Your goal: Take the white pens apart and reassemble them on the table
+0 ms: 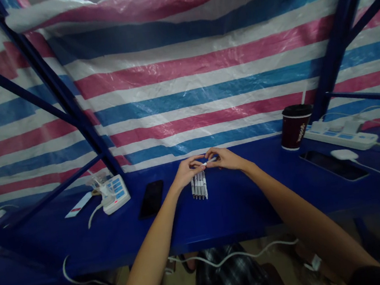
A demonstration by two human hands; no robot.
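My left hand (187, 172) and my right hand (229, 159) meet above the blue table, fingertips close together. Between them they pinch a slim white pen (210, 162), held nearly level; its ends are partly covered by my fingers. Just below lies a row of several white and grey pens (199, 187), side by side with their dark tips toward me. The upper ends of these pens are partly hidden by my left hand.
On the left are a black phone (151, 199) and a power strip (115, 194) with plugs. To the right stand a dark lidded cup (296, 127) with a straw, another phone (333, 165), a white charger (344, 155) and a second power strip (341, 135). Striped sheeting (203, 84) hangs behind.
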